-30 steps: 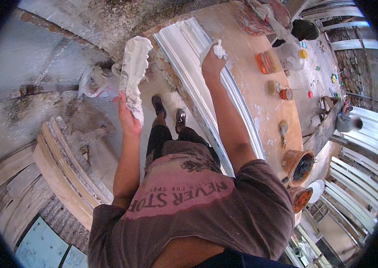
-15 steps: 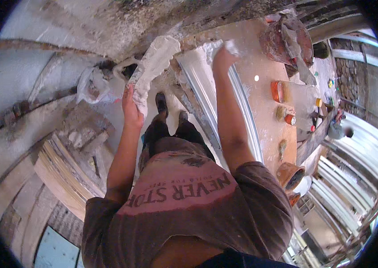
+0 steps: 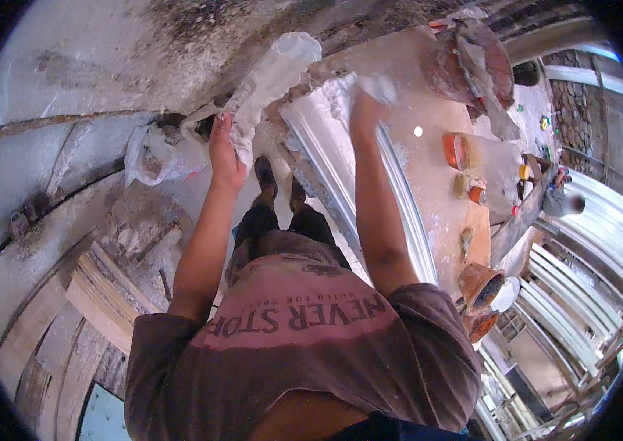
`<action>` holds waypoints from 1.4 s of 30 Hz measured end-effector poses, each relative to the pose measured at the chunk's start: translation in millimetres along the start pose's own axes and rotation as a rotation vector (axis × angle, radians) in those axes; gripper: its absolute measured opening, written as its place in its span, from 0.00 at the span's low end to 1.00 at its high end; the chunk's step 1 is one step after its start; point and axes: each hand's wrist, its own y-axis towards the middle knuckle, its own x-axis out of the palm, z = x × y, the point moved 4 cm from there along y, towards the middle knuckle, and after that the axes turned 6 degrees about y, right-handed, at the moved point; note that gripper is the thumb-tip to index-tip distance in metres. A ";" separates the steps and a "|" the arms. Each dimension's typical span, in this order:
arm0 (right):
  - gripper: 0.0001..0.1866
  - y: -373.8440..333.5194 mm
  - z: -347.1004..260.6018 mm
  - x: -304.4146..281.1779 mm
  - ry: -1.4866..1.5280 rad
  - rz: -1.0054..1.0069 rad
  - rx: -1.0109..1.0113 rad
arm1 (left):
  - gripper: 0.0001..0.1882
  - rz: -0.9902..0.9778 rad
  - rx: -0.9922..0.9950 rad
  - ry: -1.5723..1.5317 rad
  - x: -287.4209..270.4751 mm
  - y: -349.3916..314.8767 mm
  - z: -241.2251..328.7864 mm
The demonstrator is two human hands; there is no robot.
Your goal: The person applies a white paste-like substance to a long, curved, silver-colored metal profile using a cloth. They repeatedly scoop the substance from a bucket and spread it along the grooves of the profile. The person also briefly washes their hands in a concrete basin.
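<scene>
A long, limp, whitish strip of what looks like fibre hangs from my left hand, whose fingers are closed round its near end. Its far end reaches up toward the stained wall. My right hand is over the far end of a long, shiny ridged profile lying along the table's left edge. White matter shows beside its fingers, with more white, lumpy material on the profile just left of it. Motion smears the right fingers, so their grip is unclear.
The tan table bears a crusted reddish bucket, bottles, a small jar and brown pots. A plastic bag and stacked planks are on my left. Far right, another person is near long white strips.
My left hand and the whitish strip have shifted slightly to the right and up. My right hand has moved a little nearer, still over the profile's far end.
</scene>
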 end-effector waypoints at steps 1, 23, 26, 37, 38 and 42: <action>0.06 3.2 22.5 2.2 -0.070 -0.010 -0.090 | 0.21 0.005 -0.018 0.082 12.0 -2.8 -1.3; 0.14 -9.6 -57.1 -48.3 -0.001 -0.447 0.027 | 0.16 -0.390 -0.378 -0.068 117.0 -4.5 -42.9; 0.15 -13.4 -61.4 -42.7 -0.071 -0.581 0.092 | 0.20 -0.355 -0.260 0.027 126.3 5.7 -55.5; 0.13 -24.4 -18.7 -10.5 0.035 -0.804 0.323 | 0.12 -0.120 0.481 0.431 174.9 10.9 -31.1; 0.12 -4.5 -8.0 -12.3 0.028 -0.669 0.207 | 0.12 -0.040 0.376 0.329 171.8 12.0 -23.4; 0.10 25.8 -4.6 -7.1 -0.672 -0.323 -0.218 | 0.16 0.138 0.483 0.426 120.8 22.1 4.9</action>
